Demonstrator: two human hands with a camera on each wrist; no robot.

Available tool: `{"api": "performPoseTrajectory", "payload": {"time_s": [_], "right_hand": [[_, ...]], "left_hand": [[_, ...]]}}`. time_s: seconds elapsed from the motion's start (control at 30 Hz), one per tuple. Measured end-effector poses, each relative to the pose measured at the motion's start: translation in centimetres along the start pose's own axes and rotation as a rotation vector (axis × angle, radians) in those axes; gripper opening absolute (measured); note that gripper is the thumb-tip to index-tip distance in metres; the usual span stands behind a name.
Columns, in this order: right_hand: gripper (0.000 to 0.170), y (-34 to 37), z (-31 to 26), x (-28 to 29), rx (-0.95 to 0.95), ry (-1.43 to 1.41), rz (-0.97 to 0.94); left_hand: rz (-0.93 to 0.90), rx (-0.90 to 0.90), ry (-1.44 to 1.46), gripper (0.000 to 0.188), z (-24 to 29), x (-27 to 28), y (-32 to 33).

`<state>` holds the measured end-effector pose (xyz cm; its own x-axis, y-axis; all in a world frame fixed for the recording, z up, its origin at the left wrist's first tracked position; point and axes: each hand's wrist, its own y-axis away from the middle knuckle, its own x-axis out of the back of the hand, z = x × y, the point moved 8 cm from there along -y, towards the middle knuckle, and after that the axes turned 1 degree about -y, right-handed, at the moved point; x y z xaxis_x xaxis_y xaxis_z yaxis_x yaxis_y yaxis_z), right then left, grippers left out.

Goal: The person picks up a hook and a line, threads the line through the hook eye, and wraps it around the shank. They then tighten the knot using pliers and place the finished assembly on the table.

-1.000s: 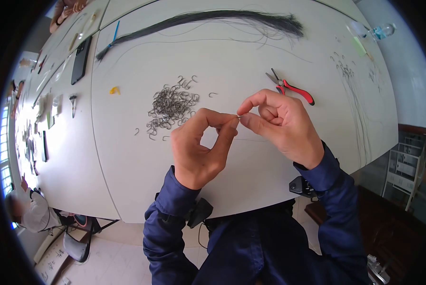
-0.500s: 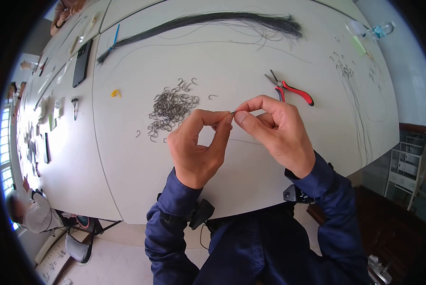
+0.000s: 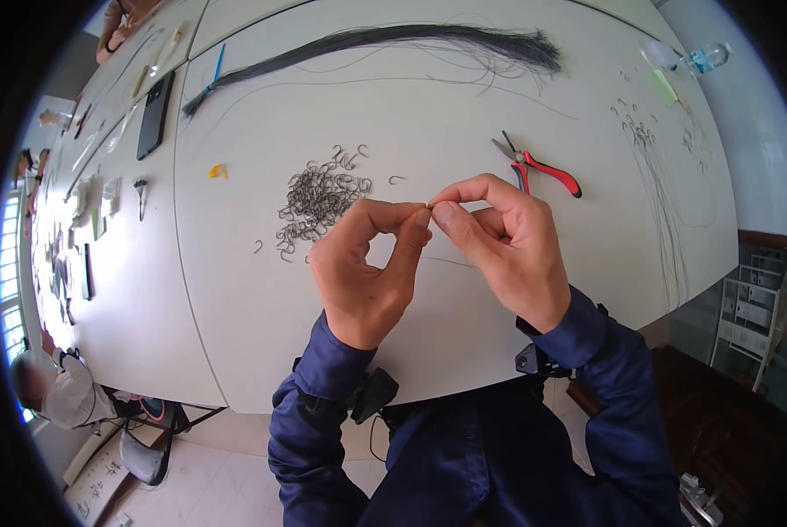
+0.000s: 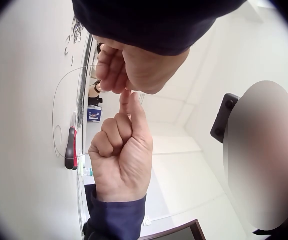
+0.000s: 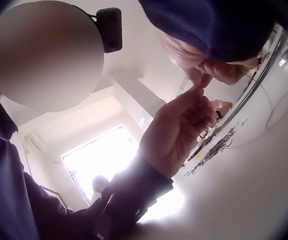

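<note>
In the head view both hands meet above the white table [image 3: 262, 342], fingertips almost touching. My left hand [image 3: 349, 285] pinches a tiny fish hook between thumb and forefinger, nearly all of it hidden by the fingertips. Thumb and forefinger of my right hand [image 3: 512, 241] pinch the thin fishing line right beside it. In the left wrist view a wide loop of that fishing line [image 4: 53, 112] hangs out from the hands over the tabletop. A pile of dark fish hooks [image 3: 323, 198] lies beyond the left hand, with one loose hook [image 3: 397, 180] to its right.
Red-handled pliers [image 3: 551, 177] lie beyond the right hand. A long bundle of dark line [image 3: 367, 38] stretches across the back. Hooks tied to lines [image 3: 665, 215] lie at the right edge, near a plastic bottle [image 3: 707, 58]. A phone [image 3: 154, 119] and a yellow piece [image 3: 219, 171] are left.
Both hands have shifted slightly left together, and the right hand has turned a little and come lower. The fingertips stay pinched close to each other throughout.
</note>
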<state>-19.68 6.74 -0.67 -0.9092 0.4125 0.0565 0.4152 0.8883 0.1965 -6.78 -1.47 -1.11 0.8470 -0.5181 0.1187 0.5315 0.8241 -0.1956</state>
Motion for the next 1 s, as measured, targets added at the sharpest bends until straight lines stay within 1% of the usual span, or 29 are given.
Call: {"api": "performPoseTrajectory", "payload": {"time_s": [0.13, 0.23, 0.33, 0.43, 0.53, 0.73, 0.8, 0.93, 0.97, 1.0], "right_hand": [[0.017, -0.3, 0.3, 0.2, -0.033, -0.017, -0.01], [0.016, -0.4, 0.3, 0.4, -0.043, 0.008, -0.018], [0.016, -0.5, 0.0, 0.6, -0.043, 0.049, -0.034], [0.016, -0.6, -0.1, 0.7, -0.039, 0.104, -0.048], [0.017, -0.7, 0.0, 0.7, -0.044, 0.106, -0.061], [0.022, -0.7, 0.3, 0.8, -0.102, 0.083, -0.121], [0.026, -0.6, 0.1, 0.8, -0.095, 0.072, -0.114], [0.03, -0.7, 0.7, -1.0, -0.183, 0.119, -0.288], [0.03, -0.7, 0.9, -1.7, -0.198, 0.125, -0.334], [0.029, -0.6, 1.2, -2.3, -0.212, 0.132, -0.381]], "left_hand": [[-0.03, -0.002, -0.031, 0.008, -0.2, -0.1, -0.1], [-0.01, -0.071, -0.102, 0.013, 0.9, 0.2, -0.6], [0.008, -0.225, -0.249, 0.017, 2.4, 0.4, -1.2], [-0.077, -0.272, -0.332, 0.015, 2.6, -0.2, -1.1], [-0.126, -0.178, -0.324, 0.009, 2.2, -0.4, -1.0], [-0.157, -0.112, -0.33, 0.005, 1.8, -0.4, -1.0], [-0.108, -0.019, -0.176, 0.004, 0.6, 0.1, -0.9], [-0.051, 0.188, 0.146, 0.009, -0.7, 0.9, -0.9], [-0.062, 0.208, 0.147, 0.013, -0.6, 1.0, -0.9], [-0.049, 0.234, 0.18, 0.013, -0.7, 1.1, -1.0]]}}
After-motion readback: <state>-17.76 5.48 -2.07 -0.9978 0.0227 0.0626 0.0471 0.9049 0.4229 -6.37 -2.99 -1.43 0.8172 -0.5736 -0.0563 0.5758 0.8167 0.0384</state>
